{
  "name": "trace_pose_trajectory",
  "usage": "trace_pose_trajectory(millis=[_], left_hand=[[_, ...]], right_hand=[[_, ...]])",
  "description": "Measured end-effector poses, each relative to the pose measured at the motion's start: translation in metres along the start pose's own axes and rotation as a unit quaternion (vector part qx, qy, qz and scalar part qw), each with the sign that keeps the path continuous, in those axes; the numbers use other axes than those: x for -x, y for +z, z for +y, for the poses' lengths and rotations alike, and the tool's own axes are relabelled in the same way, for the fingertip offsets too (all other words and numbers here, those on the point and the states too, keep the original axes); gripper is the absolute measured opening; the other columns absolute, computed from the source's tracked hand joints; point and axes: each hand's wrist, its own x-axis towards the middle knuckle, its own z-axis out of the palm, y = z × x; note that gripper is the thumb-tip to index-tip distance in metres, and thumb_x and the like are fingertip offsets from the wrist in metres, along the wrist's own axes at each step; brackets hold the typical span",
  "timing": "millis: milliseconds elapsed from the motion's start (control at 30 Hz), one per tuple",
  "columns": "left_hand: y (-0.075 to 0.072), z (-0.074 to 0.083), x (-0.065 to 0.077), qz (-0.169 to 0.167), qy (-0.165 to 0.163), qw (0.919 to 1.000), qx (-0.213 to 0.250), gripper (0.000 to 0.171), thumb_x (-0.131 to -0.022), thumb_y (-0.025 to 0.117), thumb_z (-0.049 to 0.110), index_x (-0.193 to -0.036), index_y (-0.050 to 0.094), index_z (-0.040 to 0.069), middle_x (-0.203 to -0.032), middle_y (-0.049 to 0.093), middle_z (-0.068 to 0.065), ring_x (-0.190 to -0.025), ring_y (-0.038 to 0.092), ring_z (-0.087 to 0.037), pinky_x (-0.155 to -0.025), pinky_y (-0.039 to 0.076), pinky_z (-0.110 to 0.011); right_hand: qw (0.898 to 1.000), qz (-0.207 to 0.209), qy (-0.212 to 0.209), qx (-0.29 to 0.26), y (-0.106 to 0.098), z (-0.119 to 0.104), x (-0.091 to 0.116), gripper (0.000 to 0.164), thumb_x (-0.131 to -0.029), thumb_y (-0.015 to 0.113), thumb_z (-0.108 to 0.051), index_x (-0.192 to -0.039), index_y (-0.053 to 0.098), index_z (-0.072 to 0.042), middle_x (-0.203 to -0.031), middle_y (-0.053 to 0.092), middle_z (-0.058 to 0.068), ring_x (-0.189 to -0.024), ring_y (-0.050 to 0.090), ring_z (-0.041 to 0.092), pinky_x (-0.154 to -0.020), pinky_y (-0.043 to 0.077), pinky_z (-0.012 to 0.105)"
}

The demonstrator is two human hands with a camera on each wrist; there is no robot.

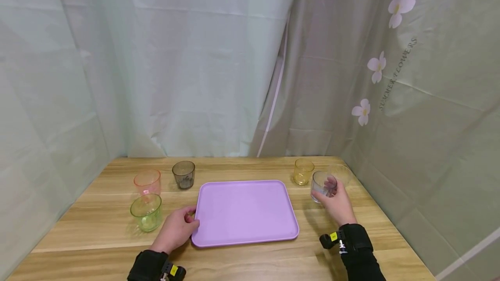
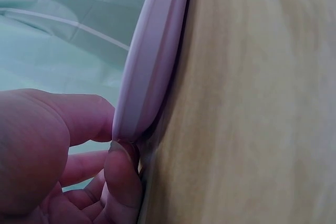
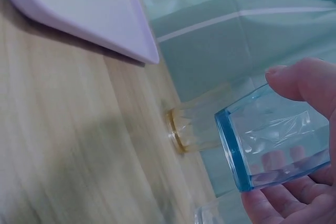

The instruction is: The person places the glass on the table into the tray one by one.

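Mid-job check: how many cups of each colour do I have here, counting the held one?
Pink cup: 1
Green cup: 1
Dark grey cup: 1
Amber cup: 1
Blue-tinted cup, in the right hand: 1
Pale, near-clear cup: 1
Total: 6

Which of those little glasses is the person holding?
The bluish see-through glass, in the right hand, its base off the table; the yellow glass, clear glass, grey glass, pink glass and green glass stand on it.

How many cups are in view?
6: pink cup, green cup and gray cup left of the tray; yellow cup, partly hidden clear cup, and bluish cup in the right hand, right of it.
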Motion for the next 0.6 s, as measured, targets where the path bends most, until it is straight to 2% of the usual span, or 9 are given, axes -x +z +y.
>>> trace_pose_trajectory(millis=[600], left_hand=[[-0.002,0.003,0.003,0.007,0.005,0.9999,0.005,0.052,-0.086,0.068,0.010,-0.135,0.059,-0.007,-0.083,0.057,-0.004,-0.072,0.052,-0.017,-0.062,0.040,-0.028]], right_hand=[[1.000,-0.020,-0.010,0.008,-0.002,-0.018,0.000,0.092,-0.087,0.080,-0.042,-0.154,0.029,-0.005,-0.149,0.046,0.018,-0.135,0.043,0.034,-0.113,0.036,0.050]])
